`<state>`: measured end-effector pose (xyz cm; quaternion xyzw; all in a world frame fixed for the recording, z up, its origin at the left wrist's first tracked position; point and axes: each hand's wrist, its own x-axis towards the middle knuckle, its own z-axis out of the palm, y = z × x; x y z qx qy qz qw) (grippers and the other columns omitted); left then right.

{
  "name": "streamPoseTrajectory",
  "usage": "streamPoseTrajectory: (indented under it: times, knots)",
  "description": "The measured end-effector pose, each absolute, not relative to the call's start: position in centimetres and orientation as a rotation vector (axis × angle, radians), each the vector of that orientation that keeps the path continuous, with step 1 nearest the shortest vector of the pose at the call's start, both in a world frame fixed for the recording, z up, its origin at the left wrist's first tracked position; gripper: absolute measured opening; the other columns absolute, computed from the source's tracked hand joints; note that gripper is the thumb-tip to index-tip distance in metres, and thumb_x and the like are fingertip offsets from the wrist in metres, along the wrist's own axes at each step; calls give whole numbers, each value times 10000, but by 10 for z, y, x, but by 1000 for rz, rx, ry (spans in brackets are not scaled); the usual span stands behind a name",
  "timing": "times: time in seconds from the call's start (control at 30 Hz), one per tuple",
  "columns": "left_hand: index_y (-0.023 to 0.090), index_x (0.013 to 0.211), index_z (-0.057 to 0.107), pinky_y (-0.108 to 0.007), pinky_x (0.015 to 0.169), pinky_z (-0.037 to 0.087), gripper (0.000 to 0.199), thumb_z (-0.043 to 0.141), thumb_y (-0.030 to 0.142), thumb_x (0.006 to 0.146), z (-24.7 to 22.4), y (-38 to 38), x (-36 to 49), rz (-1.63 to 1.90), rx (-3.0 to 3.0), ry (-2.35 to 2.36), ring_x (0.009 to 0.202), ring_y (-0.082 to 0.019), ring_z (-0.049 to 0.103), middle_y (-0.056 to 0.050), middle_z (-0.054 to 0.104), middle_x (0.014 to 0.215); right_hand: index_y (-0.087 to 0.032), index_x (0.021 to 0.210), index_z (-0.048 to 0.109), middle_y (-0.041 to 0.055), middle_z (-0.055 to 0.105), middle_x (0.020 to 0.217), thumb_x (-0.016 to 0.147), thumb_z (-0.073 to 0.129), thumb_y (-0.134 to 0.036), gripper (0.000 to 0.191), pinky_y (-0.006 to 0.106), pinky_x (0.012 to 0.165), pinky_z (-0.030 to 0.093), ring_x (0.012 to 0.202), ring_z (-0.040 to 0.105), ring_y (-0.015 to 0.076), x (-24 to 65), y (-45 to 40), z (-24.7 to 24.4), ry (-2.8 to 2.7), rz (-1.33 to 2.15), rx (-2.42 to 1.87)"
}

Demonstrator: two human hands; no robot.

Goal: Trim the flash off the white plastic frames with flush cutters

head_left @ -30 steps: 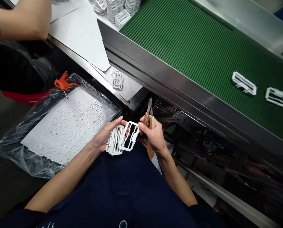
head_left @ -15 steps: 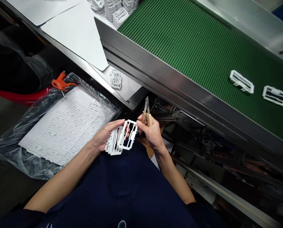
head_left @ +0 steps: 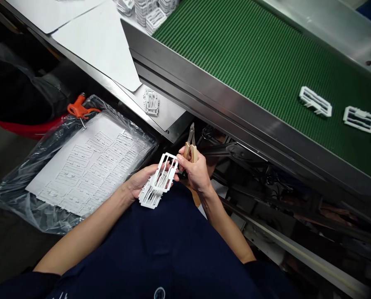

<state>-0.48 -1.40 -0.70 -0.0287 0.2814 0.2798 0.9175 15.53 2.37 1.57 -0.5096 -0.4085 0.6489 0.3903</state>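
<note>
A stack of white plastic frames (head_left: 149,197) rests in my left hand (head_left: 138,181), whose fingers reach behind it. Overlapping the stack's upper right side is a single white frame (head_left: 165,172), tilted, its top right corner at the thumb of my right hand (head_left: 195,169). That same hand is closed around pliers with tan handles (head_left: 191,146); their metal jaws point up and stand slightly apart.
White frames (head_left: 315,101) lie on the green conveyor belt (head_left: 250,54) at right. Frame stacks (head_left: 155,20) stand beyond its metal edge. At left, an orange air gun (head_left: 79,109) lies by a plastic-lined sheet of frames (head_left: 101,124). A person's dark sleeve (head_left: 20,83) shows.
The single frame has moved slightly left and up over the stack, and the stack has tilted in my left hand. My right hand has shifted a little left with the pliers.
</note>
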Motion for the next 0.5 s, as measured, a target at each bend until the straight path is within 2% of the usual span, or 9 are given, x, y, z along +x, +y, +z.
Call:
streamPoseTrajectory:
  times: [0.17,0.3,0.4,0.5]
  knots:
    - [28,951,663,-219,538,530,280,497,247,901,-4,-13,-6,525,-103,624,632,-173,626,-136,666,826,-180,836,551,-63,468,599,724,686,-264,194,203,478,348,489,408,61,155,23,16,-1041,1653,-1299]
    - [54,931,665,-222,521,510,235,612,257,823,-5,-15,-4,531,-75,615,601,-167,600,-106,639,729,-179,832,553,-66,466,576,727,676,-270,186,203,480,349,482,407,62,153,22,16,-1049,1643,-1306]
    - [87,842,659,-221,492,479,185,669,255,767,-5,-16,-3,611,15,636,540,-143,549,-64,596,654,-178,820,554,-65,469,579,710,687,-280,201,206,480,363,481,415,65,153,22,17,-1036,1650,-1305]
    - [107,744,630,-210,497,462,156,661,257,774,0,-13,-2,711,159,691,517,-124,528,-47,576,621,-174,806,549,-43,520,637,711,683,-288,200,214,501,397,516,461,76,154,22,19,-1015,1662,-1337]
